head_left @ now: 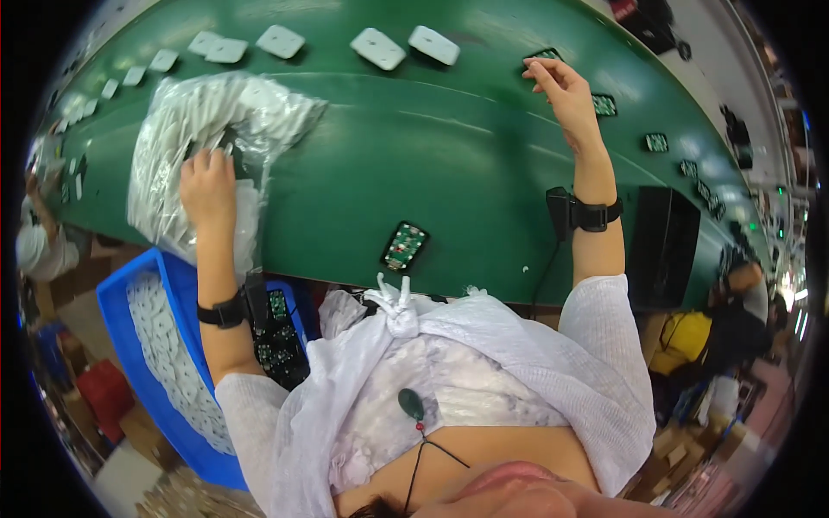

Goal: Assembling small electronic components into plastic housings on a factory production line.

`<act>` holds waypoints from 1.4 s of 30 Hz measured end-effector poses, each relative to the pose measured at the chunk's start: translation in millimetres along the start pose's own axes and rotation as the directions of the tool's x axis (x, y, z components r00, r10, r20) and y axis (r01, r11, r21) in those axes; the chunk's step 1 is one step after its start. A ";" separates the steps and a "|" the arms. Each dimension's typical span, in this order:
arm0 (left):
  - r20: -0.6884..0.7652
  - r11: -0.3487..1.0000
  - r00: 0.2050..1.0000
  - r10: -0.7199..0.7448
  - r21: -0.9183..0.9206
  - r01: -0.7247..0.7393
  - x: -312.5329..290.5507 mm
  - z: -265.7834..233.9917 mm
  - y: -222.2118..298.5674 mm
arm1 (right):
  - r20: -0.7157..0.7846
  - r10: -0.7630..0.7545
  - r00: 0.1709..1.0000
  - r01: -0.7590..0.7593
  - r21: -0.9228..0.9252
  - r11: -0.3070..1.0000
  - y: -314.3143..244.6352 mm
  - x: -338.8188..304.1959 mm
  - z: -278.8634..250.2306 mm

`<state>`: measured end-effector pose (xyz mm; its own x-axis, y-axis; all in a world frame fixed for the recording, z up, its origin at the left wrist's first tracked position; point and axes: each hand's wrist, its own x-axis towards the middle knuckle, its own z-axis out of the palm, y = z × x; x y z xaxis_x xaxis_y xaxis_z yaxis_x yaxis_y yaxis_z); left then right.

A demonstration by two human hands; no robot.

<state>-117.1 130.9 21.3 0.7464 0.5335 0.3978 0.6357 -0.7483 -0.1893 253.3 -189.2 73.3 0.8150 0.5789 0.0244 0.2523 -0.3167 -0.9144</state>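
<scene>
My left hand point(210, 186) is at a clear plastic bag point(289, 108) full of thin white pieces. Its fingers curl down among the contents, and what they grip is hidden. Out at the far right, my right hand point(561, 91) hangs with loosely bent fingers, their tips slightly apart. A green circuit board in a black frame point(542, 55) lies just behind those fingertips; no held thing shows between them. Near the table edge in front of me rests another circuit board in a black case point(405, 246), tilted and apart from both hands.
White covers point(377, 49) line the far side of the green table point(380, 173). More boards point(656, 142) trail off rightward, past a black box point(665, 246). A blue bin point(199, 432) with white parts stands lower left, beside black-cased boards point(278, 345). Other people sit at both sides.
</scene>
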 end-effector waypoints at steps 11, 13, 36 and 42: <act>-0.161 0.868 0.987 0.006 -0.490 -0.085 -1.3 -22.3 75.0 | -0.204 0.003 0.979 -0.052 -0.234 0.971 49.8 -74.1 -88.4; -0.142 0.856 0.990 0.014 -0.510 -0.085 -1.6 -23.5 71.1 | -0.230 -0.099 0.968 -0.038 -0.525 0.850 60.2 -83.5 -90.8; 0.473 -0.104 0.876 0.095 -0.870 0.482 -5.8 -42.1 142.3 | -0.009 -0.169 0.986 0.137 -0.547 0.826 35.5 -118.4 -44.5; 0.451 -0.330 0.879 0.156 -0.815 0.477 -1.6 -57.2 169.4 | 0.212 -0.324 0.922 0.327 0.024 0.945 -24.3 -111.1 48.1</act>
<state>-21.9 -19.3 39.9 0.8440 0.5296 -0.0847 -0.0140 0.1797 0.9836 131.4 -209.7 73.3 0.5590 0.7957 0.2332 0.4919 -0.0918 -0.8658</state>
